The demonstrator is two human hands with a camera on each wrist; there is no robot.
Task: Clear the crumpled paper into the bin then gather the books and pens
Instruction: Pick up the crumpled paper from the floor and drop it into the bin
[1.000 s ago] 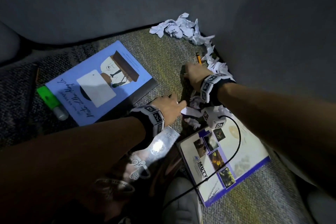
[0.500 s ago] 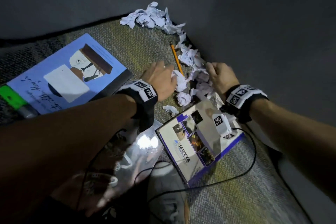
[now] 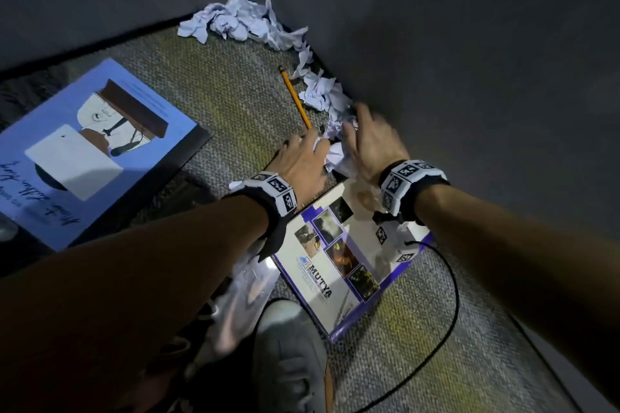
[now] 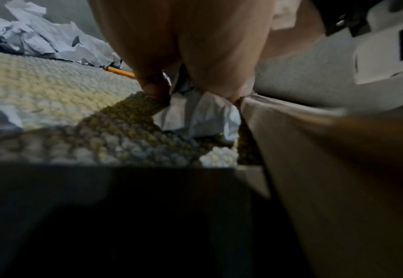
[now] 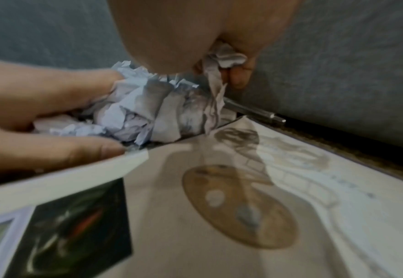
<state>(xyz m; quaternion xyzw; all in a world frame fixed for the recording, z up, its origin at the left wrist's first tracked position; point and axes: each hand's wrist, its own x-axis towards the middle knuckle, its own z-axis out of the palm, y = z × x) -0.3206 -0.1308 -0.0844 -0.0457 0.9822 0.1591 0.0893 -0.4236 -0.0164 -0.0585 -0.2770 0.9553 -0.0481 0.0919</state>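
— Where is the paper, and who has hold of it?

— The loose paper [image 3: 255, 22] lies in a ragged line along the carpet's [image 3: 208, 84] far edge, against the grey wall [image 3: 469, 60]. Both hands work the near end of that line. The right hand [image 3: 370, 144] pinches a scrap [image 5: 221, 56] between curled fingers. The left hand [image 3: 300, 161] has its fingers curled round a wad [image 5: 138, 112] between the two hands, just off the far corner of the white book [image 3: 349, 251].

— And the pencil?

— The pencil [image 3: 295, 100] lies flat on the carpet, its long axis running from the left fingertips out toward the wall, dark end farthest away. The blue book [image 3: 84, 151] lies flat, well apart to the left. A second pen [image 5: 252, 112] lies along the wall's foot, only partly visible.
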